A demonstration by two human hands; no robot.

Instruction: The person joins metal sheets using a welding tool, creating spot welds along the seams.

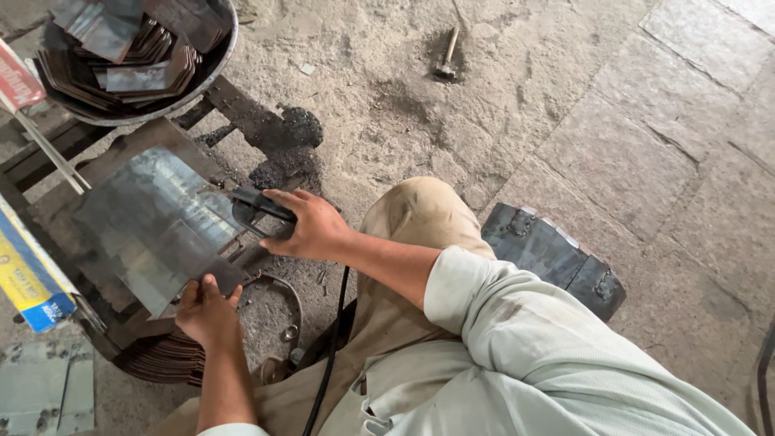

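My left hand [208, 311] grips the near corner of a grey sheet-metal piece [157, 234] that lies tilted on a low dark metal stand [121, 157]. My right hand [311, 226] is closed around the black handle of a welding electrode holder [257, 206], its tip at the right edge of the sheet. A black cable [333, 339] runs from the holder down across my lap. My bent knee in tan trousers sits just right of the holder.
A round metal pan [137, 56] full of cut metal pieces stands at the top left. A blue and yellow box [28, 270] is at the left edge. A row of dark formed metal parts [553, 254] lies right of my knee. A hammer [446, 56] lies on the dusty floor.
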